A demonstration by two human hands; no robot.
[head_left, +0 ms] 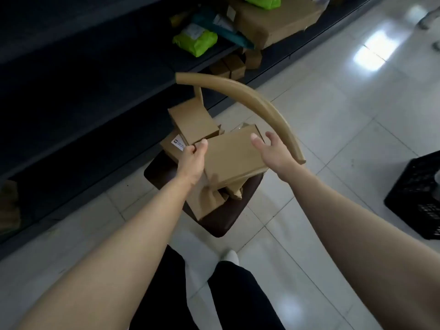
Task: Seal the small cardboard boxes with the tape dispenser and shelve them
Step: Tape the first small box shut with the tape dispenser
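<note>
Several small cardboard boxes are piled on the dark seat of a chair. The top flat box lies tilted across the pile. My left hand pinches its left corner, thumb on top. At the box's right edge is my right hand, thumb on the lid, fingers spread behind it. Behind the flat box stands another small box, and a box with a white label lies to the left of my left hand. No tape dispenser is in view.
The chair's curved wooden backrest arcs just beyond my right hand. Dark shelves run along the left, holding boxes and green parcels. A black crate stands on the tiled floor at right.
</note>
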